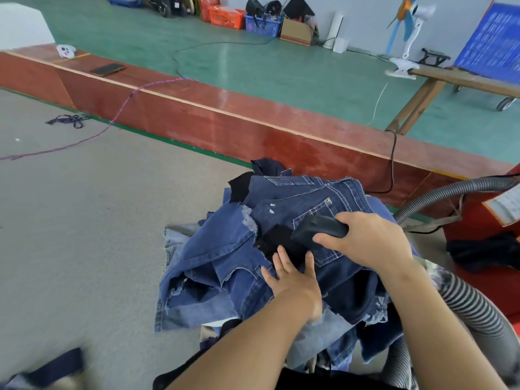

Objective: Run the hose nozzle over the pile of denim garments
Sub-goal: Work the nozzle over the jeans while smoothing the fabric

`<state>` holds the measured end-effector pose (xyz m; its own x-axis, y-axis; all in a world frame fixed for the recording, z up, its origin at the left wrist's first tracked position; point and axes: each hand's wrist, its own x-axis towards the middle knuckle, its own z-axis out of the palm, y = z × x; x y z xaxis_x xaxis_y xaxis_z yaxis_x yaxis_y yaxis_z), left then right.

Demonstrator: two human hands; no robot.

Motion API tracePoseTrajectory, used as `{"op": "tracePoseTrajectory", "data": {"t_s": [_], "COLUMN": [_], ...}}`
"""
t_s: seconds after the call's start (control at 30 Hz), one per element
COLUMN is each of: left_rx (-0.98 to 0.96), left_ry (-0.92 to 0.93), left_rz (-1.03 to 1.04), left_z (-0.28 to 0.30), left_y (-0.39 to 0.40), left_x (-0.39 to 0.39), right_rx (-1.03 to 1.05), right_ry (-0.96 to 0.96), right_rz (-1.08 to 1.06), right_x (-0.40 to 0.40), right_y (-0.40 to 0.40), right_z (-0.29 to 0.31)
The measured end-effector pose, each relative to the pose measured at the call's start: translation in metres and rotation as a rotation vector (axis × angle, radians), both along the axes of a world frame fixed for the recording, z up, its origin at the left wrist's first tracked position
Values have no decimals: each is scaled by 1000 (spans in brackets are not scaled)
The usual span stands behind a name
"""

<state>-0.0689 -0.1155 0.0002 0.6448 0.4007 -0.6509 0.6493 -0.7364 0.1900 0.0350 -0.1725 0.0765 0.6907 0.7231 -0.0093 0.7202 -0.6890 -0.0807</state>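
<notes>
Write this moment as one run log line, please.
right hand: grips nozzle | nozzle: on denim pile | left hand: flat on pile | hose: trails right

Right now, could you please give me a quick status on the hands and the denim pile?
Right hand grips nozzle on denim pile. Left hand open, flat on pile. Hose trails right, nothing in the way.

The single head-worn wide-angle camera looks forward and steeply down from close above the hands [332, 260] and denim pile [253, 266] on the grey table [84, 220], taking in the green floor [281, 68] beyond
</notes>
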Motion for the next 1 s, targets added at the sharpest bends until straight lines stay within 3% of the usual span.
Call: {"op": "tracePoseTrajectory", "data": {"t_s": [0.67, 1.0], "left_rx": [-52, -8], "left_ry": [26, -22], "left_rz": [-5, 31], "left_z": [-2, -1], "left_y": [2, -3], "left_x": [2, 0], "right_rx": [45, 398], "right_ry": [-128, 135], "right_rz": [100, -22], "right_x": [-14, -5], "right_y": [37, 26], "right_z": [-34, 7]}}
